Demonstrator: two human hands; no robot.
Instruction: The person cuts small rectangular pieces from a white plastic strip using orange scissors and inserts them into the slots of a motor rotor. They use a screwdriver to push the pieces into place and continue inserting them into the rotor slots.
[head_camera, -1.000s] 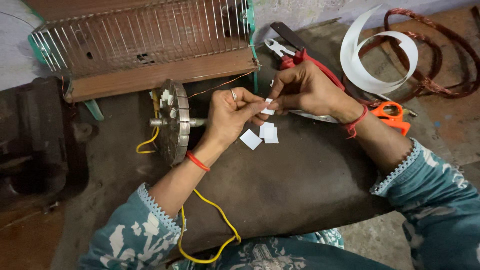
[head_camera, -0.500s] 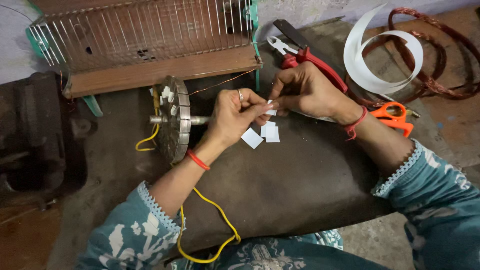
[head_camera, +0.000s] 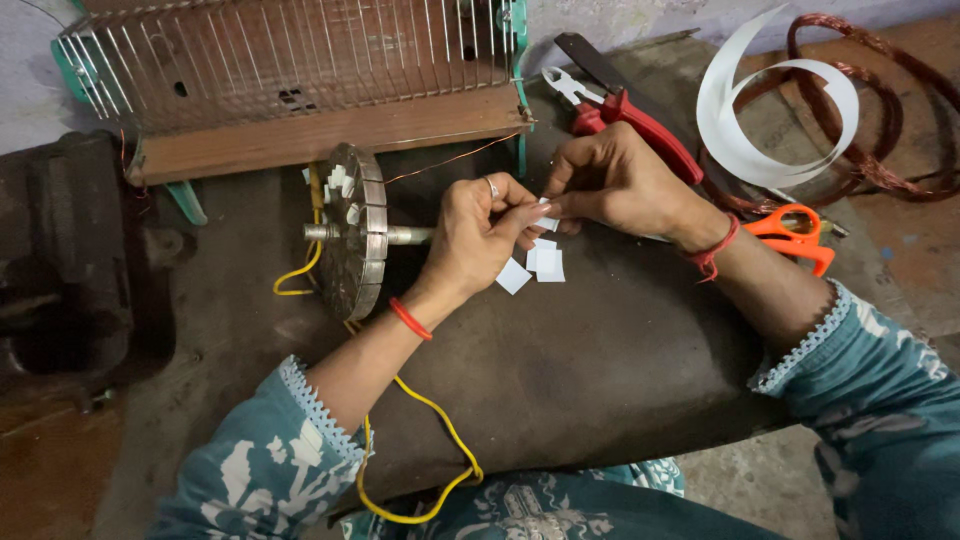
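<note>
My left hand (head_camera: 480, 235) and my right hand (head_camera: 615, 180) meet over a dark work surface (head_camera: 560, 370) and pinch one small white paper piece (head_camera: 545, 222) between their fingertips. Just below the fingers lie loose white paper pieces (head_camera: 535, 265). Left of my left hand stands a round metal motor core (head_camera: 352, 230) on a shaft, with white slips in its slots and a yellow wire (head_camera: 420, 470) trailing toward me. A thin copper wire (head_camera: 450, 160) runs from the core toward the upper right.
A wire-grille frame on a wooden base (head_camera: 300, 70) stands at the back. Red-handled pliers (head_camera: 620, 105), a curled white strip (head_camera: 770, 110), a copper wire coil (head_camera: 890, 120) and orange scissors (head_camera: 795, 235) lie at the right. A dark metal block (head_camera: 60, 260) sits at the left.
Both hands stay together on the small paper piece, with only slight finger shifts. The view has drifted a little.
</note>
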